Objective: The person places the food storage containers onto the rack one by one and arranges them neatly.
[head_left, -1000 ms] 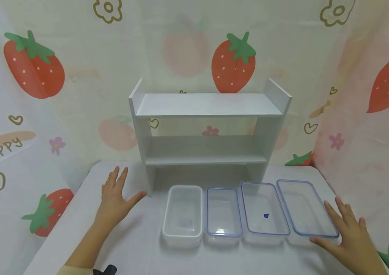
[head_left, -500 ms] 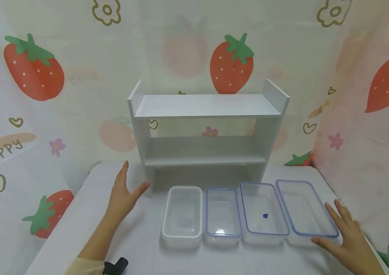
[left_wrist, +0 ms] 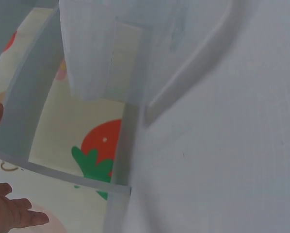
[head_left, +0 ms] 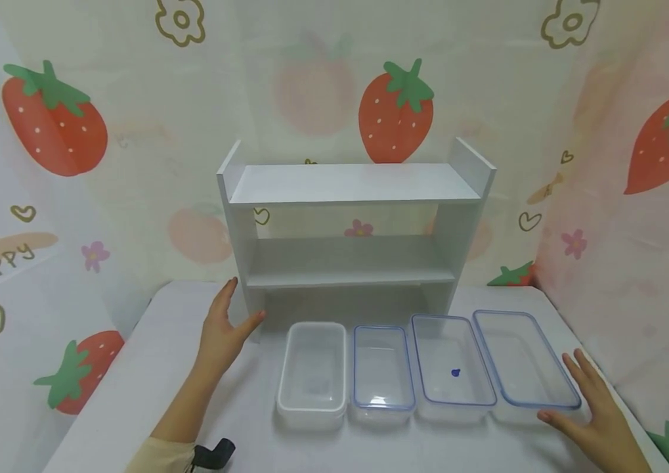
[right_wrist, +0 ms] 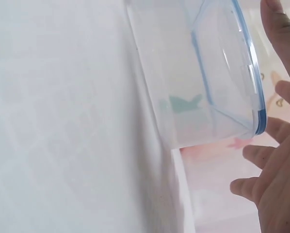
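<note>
Clear plastic food containers stand in a row on the table. Leftmost is one with a whitish rim (head_left: 313, 368); beside it sits a smaller blue-rimmed container (head_left: 383, 368). A larger blue-rimmed container (head_left: 452, 348) carries a small dark blue mark, and another blue-rimmed container (head_left: 526, 361) ends the row. My left hand (head_left: 220, 341) hovers left of the row, by the shelf's left side, fingers extended and thumb spread, holding nothing. My right hand (head_left: 600, 420) is spread beside the rightmost container; in the right wrist view its fingers (right_wrist: 259, 156) are near that container's blue rim (right_wrist: 260, 116).
A white tiered shelf (head_left: 352, 263) stands behind the containers on the white-covered table (head_left: 133, 407). Strawberry-print cloth (head_left: 322, 85) hangs at the back and both sides. A black strap piece (head_left: 215, 453) is at the left wrist.
My left hand has moved right, toward the shelf and the leftmost container, its fingers drawing closer together in view. My right hand stays near the rightmost container. The head view has shifted slightly.
</note>
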